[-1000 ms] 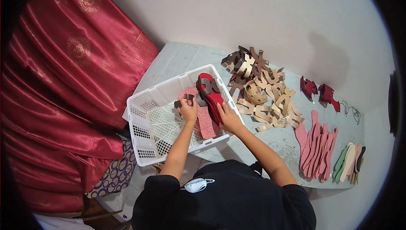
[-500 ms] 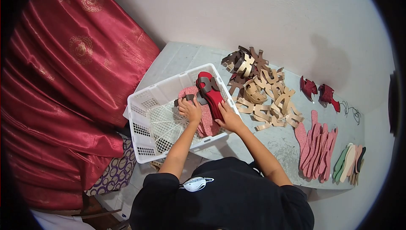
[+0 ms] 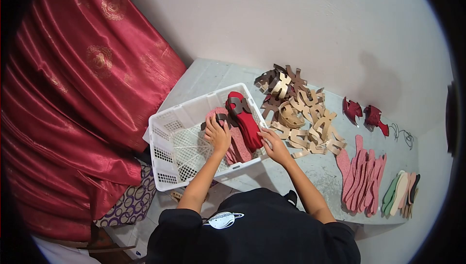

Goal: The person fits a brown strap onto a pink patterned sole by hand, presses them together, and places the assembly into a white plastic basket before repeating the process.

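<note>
A white plastic basket point(image 3: 167, 182) stands on the grey table. Inside it at the right, red soles point(image 3: 249, 127) with a dark brown strap point(image 3: 238, 105) lie beside pink speckled soles point(image 3: 238, 147). My left hand point(image 3: 218, 135) is over the pink soles, its fingers on a dark brown strap piece point(image 3: 221, 117); how firmly they hold it cannot be made out. My right hand point(image 3: 275, 146) reaches over the basket's right rim, fingertips at the lower end of the red soles, fingers apart from one another only slightly.
Beige straps point(image 3: 310, 118) and dark brown straps point(image 3: 297, 77) are heaped right of the basket. Pink soles point(image 3: 361, 181), green soles point(image 3: 390, 193) and dark red pieces point(image 3: 373, 114) lie farther right. A red curtain point(image 3: 97, 99) hangs at the left.
The view has shifted slightly, so the basket and table sit lower. My right hand has moved a little outward along the red soles toward the basket's right rim.
</note>
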`<state>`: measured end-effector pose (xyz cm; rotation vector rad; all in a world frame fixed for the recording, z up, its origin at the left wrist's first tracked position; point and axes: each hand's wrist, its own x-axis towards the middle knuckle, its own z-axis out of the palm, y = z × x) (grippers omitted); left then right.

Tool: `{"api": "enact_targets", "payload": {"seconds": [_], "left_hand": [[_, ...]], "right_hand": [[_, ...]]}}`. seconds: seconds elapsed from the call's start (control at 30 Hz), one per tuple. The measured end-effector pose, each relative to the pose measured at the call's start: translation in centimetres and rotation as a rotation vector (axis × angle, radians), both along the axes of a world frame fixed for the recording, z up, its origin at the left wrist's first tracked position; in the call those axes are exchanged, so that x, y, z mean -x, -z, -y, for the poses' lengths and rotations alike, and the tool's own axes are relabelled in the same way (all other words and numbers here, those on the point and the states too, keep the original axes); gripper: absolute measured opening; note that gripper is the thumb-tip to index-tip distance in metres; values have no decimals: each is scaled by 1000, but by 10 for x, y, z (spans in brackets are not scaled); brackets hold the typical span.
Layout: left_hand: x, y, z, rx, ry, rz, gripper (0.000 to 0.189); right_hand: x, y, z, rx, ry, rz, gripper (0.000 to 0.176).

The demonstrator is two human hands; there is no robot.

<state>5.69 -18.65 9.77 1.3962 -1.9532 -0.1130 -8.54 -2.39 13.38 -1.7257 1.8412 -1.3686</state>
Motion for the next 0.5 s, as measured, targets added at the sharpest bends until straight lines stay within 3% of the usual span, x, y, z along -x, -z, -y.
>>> {"api": "enact_targets", "payload": {"seconds": [0.1,0.3,0.37,0.4,0.5], "left_hand": [[13,-16,-20,86,76,-17,53],[70,-44,-71,114,465,-62,49],[93,-44,-92,118,595,-93,47],[104,-44,-103,124,652,-92,47],[134,-40,-143,105,837,-80,45]], "right_hand": [[5,-1,-14,40,85,27,28],[26,-1,-57,79,269,39,27],[35,-2,-79,78,350,177,26],[43,7,-91,72,441,65,26],[58,15,-132,94,611,52,27]]}}
